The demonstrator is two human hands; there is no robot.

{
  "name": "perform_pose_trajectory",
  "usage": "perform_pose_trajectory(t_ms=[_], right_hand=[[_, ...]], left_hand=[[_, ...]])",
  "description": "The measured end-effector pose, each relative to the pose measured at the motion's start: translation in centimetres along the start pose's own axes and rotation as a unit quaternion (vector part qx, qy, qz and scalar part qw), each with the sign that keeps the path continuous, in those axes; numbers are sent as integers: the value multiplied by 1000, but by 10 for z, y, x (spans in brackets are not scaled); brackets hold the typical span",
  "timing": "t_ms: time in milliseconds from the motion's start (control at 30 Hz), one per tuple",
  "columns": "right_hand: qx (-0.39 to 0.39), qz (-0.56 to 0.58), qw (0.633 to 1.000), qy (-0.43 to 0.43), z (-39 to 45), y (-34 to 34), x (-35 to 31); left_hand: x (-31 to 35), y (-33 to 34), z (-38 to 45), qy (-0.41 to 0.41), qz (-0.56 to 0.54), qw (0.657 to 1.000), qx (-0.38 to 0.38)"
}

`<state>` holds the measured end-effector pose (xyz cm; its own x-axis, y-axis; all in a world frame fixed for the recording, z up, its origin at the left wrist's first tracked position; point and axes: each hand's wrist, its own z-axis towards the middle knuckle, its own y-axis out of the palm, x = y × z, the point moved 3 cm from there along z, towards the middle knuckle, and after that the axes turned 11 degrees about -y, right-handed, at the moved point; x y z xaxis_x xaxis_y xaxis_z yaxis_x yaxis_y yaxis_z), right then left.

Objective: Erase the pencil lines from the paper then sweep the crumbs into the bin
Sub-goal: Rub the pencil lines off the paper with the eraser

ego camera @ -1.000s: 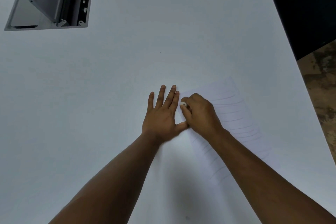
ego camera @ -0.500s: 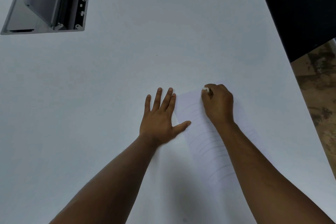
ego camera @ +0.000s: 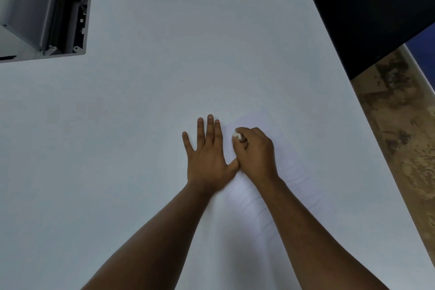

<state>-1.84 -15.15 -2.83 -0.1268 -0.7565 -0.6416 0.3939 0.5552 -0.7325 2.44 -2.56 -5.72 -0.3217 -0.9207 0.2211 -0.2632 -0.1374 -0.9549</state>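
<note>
Since half a second ago the right hand (ego camera: 256,150), fingers curled round a small white eraser (ego camera: 236,135), has swept back leftward across the white lined paper sheet (ego camera: 292,172) on the pale counter (ego camera: 141,125) toward the flat, open left hand (ego camera: 207,155) pinning its edge, so erasing seems ongoing.

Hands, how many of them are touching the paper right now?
2. The left hand lies flat across the paper's left edge, fingers straight. The right hand is over its upper part, pinching a white eraser against the sheet.
</note>
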Motion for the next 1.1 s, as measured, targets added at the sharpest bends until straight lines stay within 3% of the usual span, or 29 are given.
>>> perform_pose_trajectory(t_ms=[300,400,500,667,767,867,1100], right_hand=[[-19,-88,994,-54,13,2,3],[-4,-144,989,-13,25,-22,39],[33,-128,991,-1,30,-42,61],[30,-33,998,-49,24,-22,30],[-22,-53,996,-69,15,-8,16],[3,-108,990,-85,20,-17,34],[54,-112,992,8,33,-39,59]], left_hand=[[3,7,0,-6,41,999,2],[4,4,0,-18,30,999,-10],[6,3,0,-19,31,999,-11],[5,4,0,-17,31,999,-7],[4,5,0,-22,44,999,-12],[5,4,-1,-24,45,999,-20],[6,1,0,-26,33,999,-12]])
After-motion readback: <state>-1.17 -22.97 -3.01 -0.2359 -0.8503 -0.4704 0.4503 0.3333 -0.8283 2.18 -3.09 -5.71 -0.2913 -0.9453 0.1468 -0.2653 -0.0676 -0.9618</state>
